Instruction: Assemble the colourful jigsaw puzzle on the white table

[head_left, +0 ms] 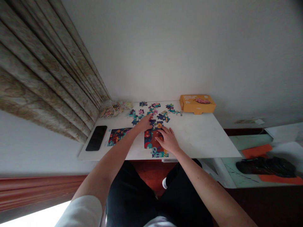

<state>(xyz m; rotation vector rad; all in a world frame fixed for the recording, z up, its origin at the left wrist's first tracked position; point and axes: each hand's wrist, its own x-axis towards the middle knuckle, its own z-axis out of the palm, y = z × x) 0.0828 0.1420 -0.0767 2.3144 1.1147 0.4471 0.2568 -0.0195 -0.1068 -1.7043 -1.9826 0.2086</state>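
Note:
On the white table (196, 135) lies a partly joined puzzle (151, 141) in dark red, blue and teal. My right hand (169, 139) rests on its right side with the fingers spread. Reaching over its upper edge, my left hand (144, 123) has its fingertips at the loose pieces; what they hold, if anything, is too small to make out. Loose puzzle pieces (163, 116) are scattered beyond both hands. A printed picture sheet (115, 135) lies left of the puzzle, partly under my left forearm.
A yellow puzzle box (199, 104) stands at the back right. A black phone (96, 138) lies at the left edge. Clear plastic bags (112, 108) sit at the back left, by the curtain (54, 63). The wall rises behind the table.

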